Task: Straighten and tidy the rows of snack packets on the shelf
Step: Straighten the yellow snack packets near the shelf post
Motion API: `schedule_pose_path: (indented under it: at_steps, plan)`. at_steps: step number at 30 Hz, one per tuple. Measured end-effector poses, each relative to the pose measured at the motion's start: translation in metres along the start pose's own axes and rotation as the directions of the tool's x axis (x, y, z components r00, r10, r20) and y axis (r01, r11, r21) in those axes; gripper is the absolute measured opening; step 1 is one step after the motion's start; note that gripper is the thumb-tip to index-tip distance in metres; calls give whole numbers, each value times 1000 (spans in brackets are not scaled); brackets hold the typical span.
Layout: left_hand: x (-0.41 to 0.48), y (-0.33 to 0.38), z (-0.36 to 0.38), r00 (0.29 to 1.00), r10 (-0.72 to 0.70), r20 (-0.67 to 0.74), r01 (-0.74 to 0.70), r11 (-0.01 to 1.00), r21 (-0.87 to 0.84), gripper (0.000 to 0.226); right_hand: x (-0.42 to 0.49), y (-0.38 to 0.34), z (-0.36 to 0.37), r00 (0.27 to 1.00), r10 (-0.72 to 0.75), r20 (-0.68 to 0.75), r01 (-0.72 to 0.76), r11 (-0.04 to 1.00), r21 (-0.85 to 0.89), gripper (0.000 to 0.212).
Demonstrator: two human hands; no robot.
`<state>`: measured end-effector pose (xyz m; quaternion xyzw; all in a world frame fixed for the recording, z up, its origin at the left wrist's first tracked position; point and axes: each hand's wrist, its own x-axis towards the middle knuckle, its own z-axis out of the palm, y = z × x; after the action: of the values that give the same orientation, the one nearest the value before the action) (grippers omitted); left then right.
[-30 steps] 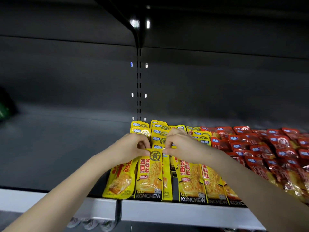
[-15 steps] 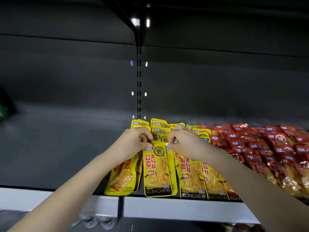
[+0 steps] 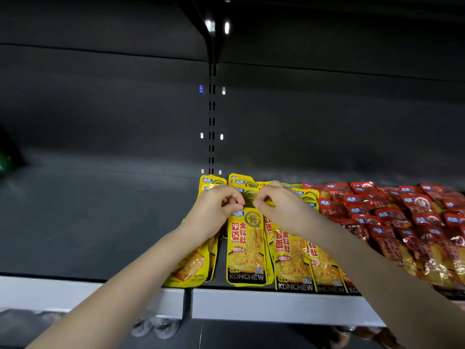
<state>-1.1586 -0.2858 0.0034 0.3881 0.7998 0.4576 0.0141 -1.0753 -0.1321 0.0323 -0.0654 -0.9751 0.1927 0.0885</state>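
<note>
Head view: left hand (image 3: 214, 210) and right hand (image 3: 281, 207) both pinch the top edge of a yellow snack packet (image 3: 247, 248), lying flat on the shelf (image 3: 276, 304) directly below them. Judged light, limp, slick film; sealed top corners give best grip.

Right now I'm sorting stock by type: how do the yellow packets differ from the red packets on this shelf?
The yellow packets lie in fairly straight overlapping rows; the red packets look more jumbled. The yellow ones sit left of centre, the red ones to their right. Both hands, left hand and right hand, pinch the top of a yellow packet; no red one is touched. Both kinds lie flat on the same shelf.
</note>
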Motion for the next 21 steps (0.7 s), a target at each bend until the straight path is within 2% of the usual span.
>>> schedule_pose_path:
  at_steps: [2, 6, 14, 17, 21]
  plan:
    - [0, -1, 1, 1000, 21, -14, -21, 1000, -5, 18, -3, -1, 1, 999, -29, 17, 29, 999, 14, 17]
    - [-1, 1, 4, 998, 43, 51, -43, 999, 11, 18, -6, -1, 3, 997, -18, 77, 19, 1000, -19, 13]
    - [1, -1, -5, 996, 67, 66, -74, 992, 103, 6, -6, -3, 1, 996, -6, 86, 6, 1000, 2, 10]
    - [3, -9, -23, 1000, 20, 18, -22, 986, 164, 8, -6, -1, 1, 996, -10, 91, 10, 1000, 9, 12]
    - [2, -27, -52, 992, -125, 30, 111, 949, 295, 14, -1, -5, 2, 998, -31, 49, 30, 999, 26, 14]
